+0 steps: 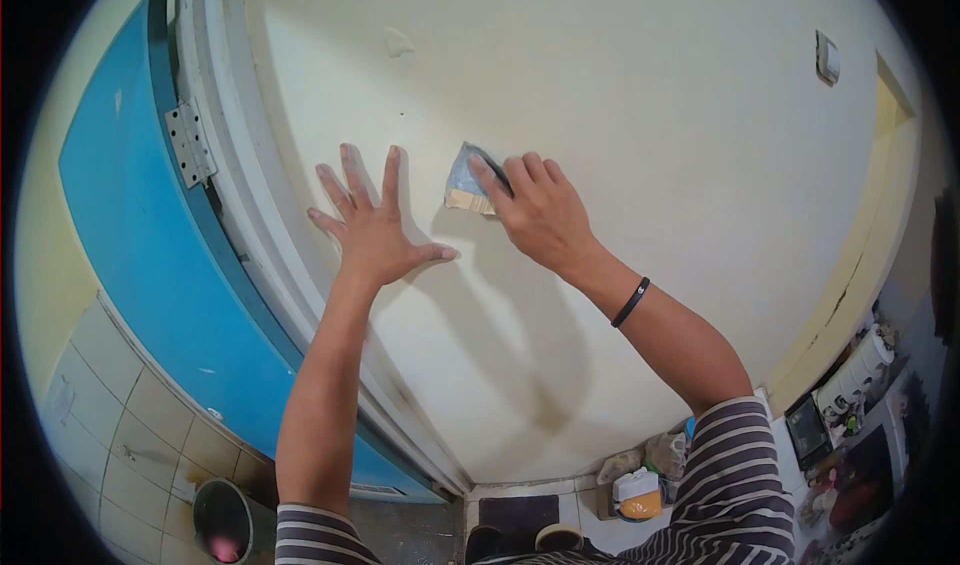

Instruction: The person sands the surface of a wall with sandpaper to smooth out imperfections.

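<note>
My left hand (375,238) is spread against the cream wall (645,212), its fingers wide apart and nothing in it. To its right, my right hand (546,212) grips a flat grey-blue sheet, apparently folded sandpaper (465,178), and holds it against the wall. A tan strip with printed marks runs along the sheet's lower edge; its right side is dark and partly hidden under my fingers. Above the hands, the wall has a pale uneven patch (398,42) and a small dark hole (402,114).
A blue door (172,250) stands at the left on a metal hinge (190,143), beside a white frame (259,190). A light switch (827,58) is at upper right. Below are a bucket (223,516), a dark mat (517,514), plastic bags (666,456) and cluttered household items (855,415).
</note>
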A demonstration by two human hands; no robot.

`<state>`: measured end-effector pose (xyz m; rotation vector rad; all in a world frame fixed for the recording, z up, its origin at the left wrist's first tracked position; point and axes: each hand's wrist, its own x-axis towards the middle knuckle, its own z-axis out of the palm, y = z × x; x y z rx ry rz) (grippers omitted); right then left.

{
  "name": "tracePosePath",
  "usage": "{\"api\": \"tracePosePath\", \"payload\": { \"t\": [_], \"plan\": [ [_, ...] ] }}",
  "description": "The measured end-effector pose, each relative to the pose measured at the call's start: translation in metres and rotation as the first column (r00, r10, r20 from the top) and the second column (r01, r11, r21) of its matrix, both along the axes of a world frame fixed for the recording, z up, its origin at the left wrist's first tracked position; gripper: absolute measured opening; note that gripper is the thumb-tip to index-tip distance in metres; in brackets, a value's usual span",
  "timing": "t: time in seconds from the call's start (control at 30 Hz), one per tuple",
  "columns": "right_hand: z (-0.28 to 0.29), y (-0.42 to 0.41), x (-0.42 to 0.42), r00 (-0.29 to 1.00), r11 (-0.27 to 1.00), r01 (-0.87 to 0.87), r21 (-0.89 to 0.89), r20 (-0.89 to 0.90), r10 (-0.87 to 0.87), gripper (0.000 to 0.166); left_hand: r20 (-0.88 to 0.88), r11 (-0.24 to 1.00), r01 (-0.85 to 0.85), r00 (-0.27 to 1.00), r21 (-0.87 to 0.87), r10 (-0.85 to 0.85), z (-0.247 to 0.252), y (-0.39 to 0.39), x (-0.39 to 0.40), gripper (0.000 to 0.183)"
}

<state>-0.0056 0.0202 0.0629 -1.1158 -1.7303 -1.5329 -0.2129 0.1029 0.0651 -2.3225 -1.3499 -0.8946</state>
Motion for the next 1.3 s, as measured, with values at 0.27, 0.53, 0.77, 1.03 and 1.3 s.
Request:
{"api": "tracePosePath", "payload": {
  "t": [0.27, 0.53, 0.77, 1.03, 1.3],
  "plan": [
    [0.013, 0.010, -0.006, 0.997, 0.997, -0.070, -0.022, 0.007, 0.071, 0.045, 0.008, 1.000, 0.024, 1.000, 0.000, -0.024, 0.000, -0.002, 0.000, 0.152],
    [0.028, 0.008, -0.005, 0.996, 0.999, 0.045, -0.025, -0.081, -0.047, 0.043, 0.021, 0.999, 0.026, 0.999, 0.021, -0.027, 0.000, -0.001, 0.000, 0.151],
    [0.032, 0.011, -0.008, 0.998, 0.998, -0.036, -0.058, 0.056, 0.040, 0.043, 0.010, 1.000, 0.026, 1.000, 0.009, -0.026, -0.001, -0.001, 0.000, 0.151],
    [0.062, 0.015, -0.004, 0.998, 0.997, 0.001, 0.083, -0.059, 0.004, 0.039, 0.019, 1.000, 0.020, 1.000, -0.015, -0.020, 0.000, -0.004, -0.002, 0.151],
    [0.110, 0.020, 0.009, 0.999, 0.984, -0.035, 0.176, 0.011, 0.033, 0.044, -0.002, 0.999, 0.002, 1.000, -0.037, -0.003, 0.002, -0.005, -0.002, 0.151]
  ]
}}
